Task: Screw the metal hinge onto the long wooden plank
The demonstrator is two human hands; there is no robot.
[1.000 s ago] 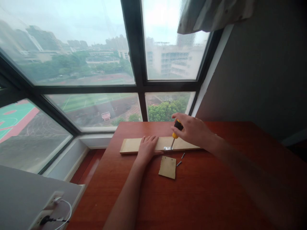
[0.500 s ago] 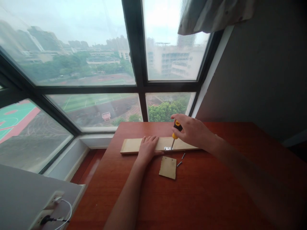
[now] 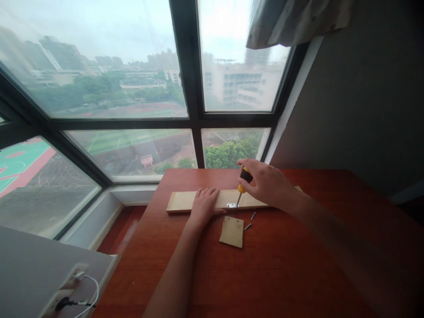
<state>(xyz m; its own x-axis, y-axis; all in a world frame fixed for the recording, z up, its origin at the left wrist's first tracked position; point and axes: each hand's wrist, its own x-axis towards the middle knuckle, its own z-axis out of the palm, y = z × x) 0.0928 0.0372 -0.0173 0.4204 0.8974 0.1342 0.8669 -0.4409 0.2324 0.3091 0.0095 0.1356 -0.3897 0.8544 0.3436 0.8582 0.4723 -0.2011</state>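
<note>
A long pale wooden board (image 3: 180,201) lies across the table. My left hand (image 3: 204,204) grips it from above, fingertips at the far edge and thumb along the near edge. In my right hand (image 3: 265,181) is a yellow and black screwdriver (image 3: 245,177), held nearly upright with closed fingers around its handle. The shaft's tip meets the right part of a small silver hinge (image 3: 232,205) at the board's near edge. Whether a screw sits under the tip is too small to tell. Closer to me lies a small square wooden piece (image 3: 232,232) with two holes.
Two loose screws (image 3: 251,221) lie right of the square piece on the reddish-brown table (image 3: 265,269). Beyond the table stands a large framed window (image 3: 195,121). A wall socket with plugged-in cables (image 3: 71,287) is at lower left, and a curtain (image 3: 298,22) hangs above.
The right hand has shifted very slightly, still around the screwdriver, whose tip stays at the hinge. The left hand and the board look unmoved.
</note>
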